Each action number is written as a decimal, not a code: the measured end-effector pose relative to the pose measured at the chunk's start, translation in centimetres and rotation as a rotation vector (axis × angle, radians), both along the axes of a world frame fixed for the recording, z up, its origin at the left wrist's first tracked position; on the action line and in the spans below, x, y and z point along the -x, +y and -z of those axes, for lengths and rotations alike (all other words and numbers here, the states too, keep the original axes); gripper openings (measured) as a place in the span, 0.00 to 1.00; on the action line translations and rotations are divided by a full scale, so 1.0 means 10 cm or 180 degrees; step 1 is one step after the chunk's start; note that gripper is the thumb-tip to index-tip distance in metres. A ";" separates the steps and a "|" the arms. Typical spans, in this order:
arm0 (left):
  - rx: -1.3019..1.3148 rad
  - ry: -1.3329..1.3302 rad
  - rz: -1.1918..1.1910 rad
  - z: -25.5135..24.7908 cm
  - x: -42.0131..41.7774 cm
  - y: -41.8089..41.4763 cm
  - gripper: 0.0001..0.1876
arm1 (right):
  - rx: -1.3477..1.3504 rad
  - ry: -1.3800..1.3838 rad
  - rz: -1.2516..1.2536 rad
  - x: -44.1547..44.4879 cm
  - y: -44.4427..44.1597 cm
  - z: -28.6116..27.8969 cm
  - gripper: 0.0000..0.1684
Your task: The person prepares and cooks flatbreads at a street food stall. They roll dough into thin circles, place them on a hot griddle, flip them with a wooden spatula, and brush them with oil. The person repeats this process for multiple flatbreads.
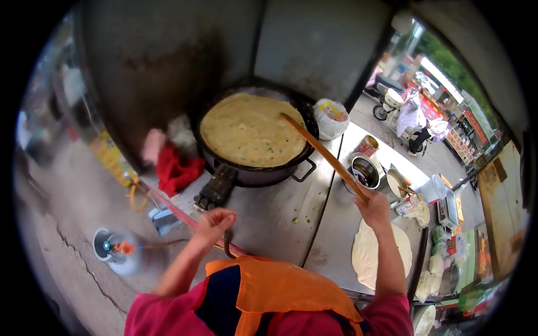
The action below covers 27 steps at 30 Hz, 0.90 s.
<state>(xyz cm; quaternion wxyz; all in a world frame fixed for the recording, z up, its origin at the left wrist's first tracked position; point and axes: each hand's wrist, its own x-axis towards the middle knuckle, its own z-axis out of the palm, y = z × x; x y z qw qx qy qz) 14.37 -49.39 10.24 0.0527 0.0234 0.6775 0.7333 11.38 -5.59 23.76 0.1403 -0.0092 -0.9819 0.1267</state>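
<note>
A wide, pale flatbread with green flecks (252,130) lies in a round, dark pan (269,169) near the back of the metal counter. My right hand (374,208) is closed around one end of a long wooden stick (325,155), whose far end reaches over the flatbread's right part. My left hand (216,227) is raised near the counter's front edge, below the pan's left side; its fingers are curled together, and whether anything small is between them cannot be told. Under my right forearm, a flat sheet of raw dough (365,256) rests on the counter.
Metal pots (365,171), a jar (407,204) and a white plastic bag (331,119) stand right of the pan. A red cloth (178,168) lies left. On the ground is a gas cylinder (134,256) with a hose. A person (424,134) is outside.
</note>
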 end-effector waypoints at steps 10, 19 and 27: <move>0.2739 0.1966 -0.0296 -0.45 1.80 -0.34 0.11 | -0.0989 -0.0071 0.0165 -0.65 -0.20 -1.10 0.33; 0.4918 0.1332 0.0448 -0.07 3.28 -0.67 0.21 | -0.1669 -0.0339 0.0213 -0.66 -0.94 -1.55 0.32; 0.5047 0.1115 0.0789 -0.06 3.28 -0.40 0.29 | -0.1684 -0.0372 -0.0114 -0.14 -0.76 -1.36 0.31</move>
